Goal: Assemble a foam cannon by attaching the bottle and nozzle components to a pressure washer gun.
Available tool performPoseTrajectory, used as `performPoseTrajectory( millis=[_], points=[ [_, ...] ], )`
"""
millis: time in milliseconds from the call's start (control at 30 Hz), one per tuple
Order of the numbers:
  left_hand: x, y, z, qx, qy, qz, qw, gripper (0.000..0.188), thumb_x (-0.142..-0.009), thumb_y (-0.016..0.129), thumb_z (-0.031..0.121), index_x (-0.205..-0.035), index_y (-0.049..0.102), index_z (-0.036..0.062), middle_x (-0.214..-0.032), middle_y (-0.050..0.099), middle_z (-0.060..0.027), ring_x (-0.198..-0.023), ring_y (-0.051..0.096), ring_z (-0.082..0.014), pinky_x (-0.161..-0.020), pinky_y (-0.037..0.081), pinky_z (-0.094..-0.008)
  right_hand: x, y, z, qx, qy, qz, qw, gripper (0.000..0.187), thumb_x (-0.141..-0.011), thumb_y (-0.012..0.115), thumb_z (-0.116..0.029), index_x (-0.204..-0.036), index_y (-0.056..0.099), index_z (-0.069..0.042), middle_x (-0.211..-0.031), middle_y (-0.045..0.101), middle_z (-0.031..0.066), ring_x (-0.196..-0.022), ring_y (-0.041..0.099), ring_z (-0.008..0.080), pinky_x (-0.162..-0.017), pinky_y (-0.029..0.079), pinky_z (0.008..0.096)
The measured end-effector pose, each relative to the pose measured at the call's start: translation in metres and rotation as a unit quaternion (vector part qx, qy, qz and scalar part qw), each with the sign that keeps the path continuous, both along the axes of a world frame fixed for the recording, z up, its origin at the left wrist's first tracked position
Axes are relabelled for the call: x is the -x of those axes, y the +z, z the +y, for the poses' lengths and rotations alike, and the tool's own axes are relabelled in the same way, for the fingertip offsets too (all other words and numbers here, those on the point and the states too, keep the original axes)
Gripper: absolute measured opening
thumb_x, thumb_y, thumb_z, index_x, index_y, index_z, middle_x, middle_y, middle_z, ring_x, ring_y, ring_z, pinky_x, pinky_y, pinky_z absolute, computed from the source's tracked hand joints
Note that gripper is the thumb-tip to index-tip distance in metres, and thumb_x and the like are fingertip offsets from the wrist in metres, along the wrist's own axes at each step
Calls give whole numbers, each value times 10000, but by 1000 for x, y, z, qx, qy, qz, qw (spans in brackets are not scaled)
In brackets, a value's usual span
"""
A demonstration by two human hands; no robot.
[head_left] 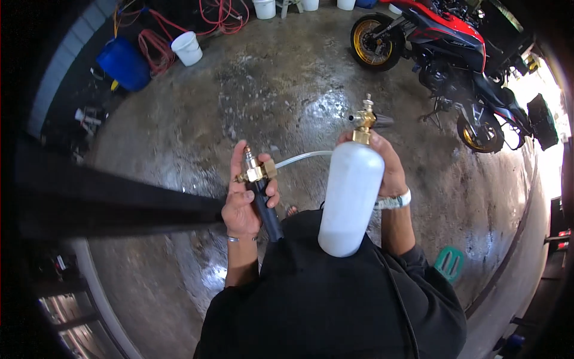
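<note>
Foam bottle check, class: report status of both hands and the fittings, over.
Left hand grips brass fitting on black wand. Right hand holds white bottle at its brass nozzle. Clear tube runs between. Nothing obstructing.

**Item count, wash bay**

- Two hands are seen: left hand (242,203) and right hand (388,170).
- One white bottle (350,200) with one brass head (363,119) is counted.
- One brass fitting (257,170) on one black handle (267,212); one clear tube (302,157) is run between fitting and bottle.
- One motorcycle (454,54) is parked, two gold-rimmed wheels shown.
- White buckets (187,48): five are counted, four cut off at the top edge.
- One blue drum (124,63).
- One bundle of red hose (156,48); coil count cannot be told.
- One green sandal (449,263).
</note>
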State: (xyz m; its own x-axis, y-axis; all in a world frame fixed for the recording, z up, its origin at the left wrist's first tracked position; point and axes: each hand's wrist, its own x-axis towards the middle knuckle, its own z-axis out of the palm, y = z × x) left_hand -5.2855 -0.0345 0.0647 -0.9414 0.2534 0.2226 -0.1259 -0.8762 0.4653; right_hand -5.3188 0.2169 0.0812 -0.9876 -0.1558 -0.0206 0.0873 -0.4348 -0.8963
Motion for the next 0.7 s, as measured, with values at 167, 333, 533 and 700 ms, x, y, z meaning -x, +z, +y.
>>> performPoseTrajectory(
  millis=[167, 333, 533, 700],
  points=[
    [164, 22, 3, 59, -53, 19, 997, 882, -683, 583, 15, -1436, 156, 184, -1232, 428, -176, -770, 559, -233, -576, 497, -310, 120, -4, 14, 131, -35, -29, 990, 501, -880, 494, -381, -1109, 540, 63, -1092, 600, 176, -931, 614, 219, -828, 485, 330],
    [313, 1, 20, 50, -53, 50, 996, 874, -686, 586, 8, -1436, 176, 190, -1235, 437, -173, -769, 567, -235, -566, 491, -309, 273, -28, 28, 102, -24, 20, 994, 522, -874, 498, -395, -1118, 530, 66, -1069, 605, 172, -918, 618, 217, -812, 498, 329],
    [471, -10, 49, 246, 52, 5, 968, 783, -778, 639, 107, -1428, 203, 132, -1196, 488, -133, -797, 592, -210, -578, 489, -310, 476, -7, 38, 123, 66, 25, 990, 553, -818, 546, -457, -1055, 522, 42, -1002, 572, 167, -883, 587, 236, -767, 497, 363],
    [603, -28, 64, 303, 109, 0, 947, 729, -818, 618, 67, -1420, 208, 90, -1166, 489, -110, -785, 580, -162, -599, 478, -273, 639, -5, 38, 144, 108, 34, 983, 544, -805, 630, -407, -1053, 545, 70, -984, 615, 203, -808, 641, 238, -689, 537, 326]
  ],
)
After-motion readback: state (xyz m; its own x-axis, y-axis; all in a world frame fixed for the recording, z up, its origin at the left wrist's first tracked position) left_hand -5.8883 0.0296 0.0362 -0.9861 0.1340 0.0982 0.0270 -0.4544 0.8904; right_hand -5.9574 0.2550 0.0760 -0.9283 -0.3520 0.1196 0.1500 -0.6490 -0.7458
